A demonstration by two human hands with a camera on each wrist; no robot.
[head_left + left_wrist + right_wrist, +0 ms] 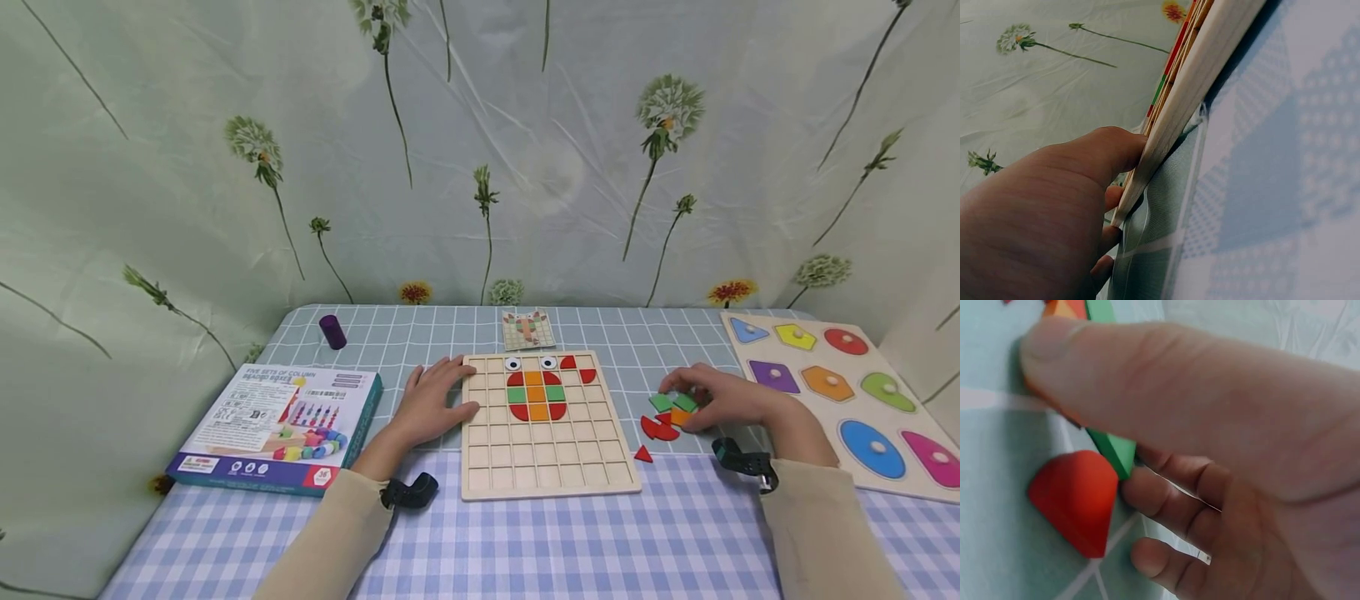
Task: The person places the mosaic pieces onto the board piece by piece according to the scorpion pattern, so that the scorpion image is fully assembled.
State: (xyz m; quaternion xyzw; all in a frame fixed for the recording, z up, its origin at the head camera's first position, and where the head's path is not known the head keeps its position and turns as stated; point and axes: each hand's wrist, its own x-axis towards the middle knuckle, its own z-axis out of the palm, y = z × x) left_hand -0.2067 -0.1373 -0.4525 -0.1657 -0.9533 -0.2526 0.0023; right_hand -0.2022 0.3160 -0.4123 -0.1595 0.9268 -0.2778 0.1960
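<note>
My left hand rests at the left edge of a wooden grid board, its thumb and fingertips touching the frame. In the left wrist view, the thumb lies against the board's side. On the board, red, orange and green pieces and two eye pieces form a figure, with red quarter-rounds at its upper right. My right hand reaches over a pile of loose pieces, thumb beside an orange piece, other fingers bent near green pieces. In the right wrist view, a red piece lies below the thumb, which hides the index finger.
A small pattern card stands behind the board. Left lie a boxed bead set and a purple cylinder. A wooden knob puzzle lies at the right. One red triangle sits apart, near the board's right edge.
</note>
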